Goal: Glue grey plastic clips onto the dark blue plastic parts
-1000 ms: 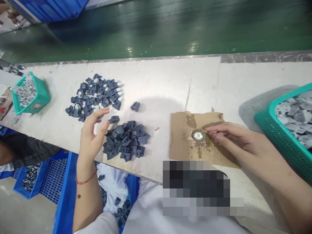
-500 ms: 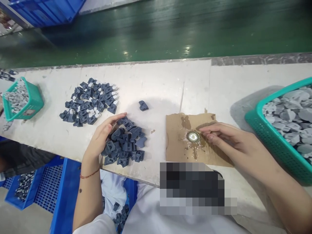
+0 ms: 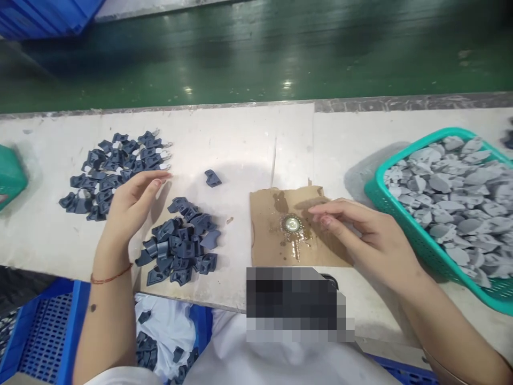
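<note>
My left hand (image 3: 130, 206) is over the table beside a heap of dark blue-grey plastic parts (image 3: 182, 240), with its fingers stretched out and nothing visible in them. Its fingertips are near a second group of dark parts with pale pieces attached (image 3: 114, 160), which it partly covers. My right hand (image 3: 363, 235) hovers over the right side of a piece of cardboard (image 3: 264, 246). Its thumb and forefinger are slightly apart, and I see nothing between them. Just left of those fingertips, a small round dish of clear liquid (image 3: 292, 224) sits on the wet-stained cardboard.
A green basket of light grey parts (image 3: 444, 192) stands at the right. One dark part (image 3: 212, 178) lies alone mid-table. Part of another green basket (image 3: 12, 176) shows at the left edge. Beyond the table runs a green belt (image 3: 240, 59); blue crates (image 3: 46, 326) stand below.
The view has swung right. My left hand has moved from the edge of the dark heap toward the group with pale pieces. My right thumb and forefinger have parted slightly.
</note>
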Action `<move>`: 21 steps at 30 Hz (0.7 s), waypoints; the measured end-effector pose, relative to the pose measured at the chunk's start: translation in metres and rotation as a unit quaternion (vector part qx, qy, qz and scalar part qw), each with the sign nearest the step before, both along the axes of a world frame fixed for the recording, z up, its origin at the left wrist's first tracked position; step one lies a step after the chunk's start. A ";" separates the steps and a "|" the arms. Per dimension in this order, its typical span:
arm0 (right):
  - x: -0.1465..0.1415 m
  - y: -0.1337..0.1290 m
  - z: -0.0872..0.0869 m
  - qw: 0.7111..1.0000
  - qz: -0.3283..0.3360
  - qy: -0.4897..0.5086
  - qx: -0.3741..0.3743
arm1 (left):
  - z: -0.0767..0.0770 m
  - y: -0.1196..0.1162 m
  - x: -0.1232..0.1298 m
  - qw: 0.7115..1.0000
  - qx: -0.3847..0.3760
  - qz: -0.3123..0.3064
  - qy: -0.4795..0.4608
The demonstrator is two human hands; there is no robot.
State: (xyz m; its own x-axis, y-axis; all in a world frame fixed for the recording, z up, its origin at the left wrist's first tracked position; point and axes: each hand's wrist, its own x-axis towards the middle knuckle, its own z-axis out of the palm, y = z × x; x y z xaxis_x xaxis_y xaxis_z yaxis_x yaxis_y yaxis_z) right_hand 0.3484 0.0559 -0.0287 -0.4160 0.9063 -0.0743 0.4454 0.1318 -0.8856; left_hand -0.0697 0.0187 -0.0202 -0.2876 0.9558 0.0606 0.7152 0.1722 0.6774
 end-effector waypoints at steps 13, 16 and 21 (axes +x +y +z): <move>0.075 0.024 0.046 0.919 -0.195 -0.314 0.135 | -0.014 0.085 0.020 0.956 -0.114 -0.250 0.098; 0.071 0.028 0.039 0.907 -0.166 -0.355 0.152 | -0.012 0.088 0.027 0.960 -0.107 -0.240 0.100; 0.060 0.036 0.032 0.866 -0.163 -0.438 0.175 | 0.017 0.065 0.050 0.982 -0.063 -0.123 0.128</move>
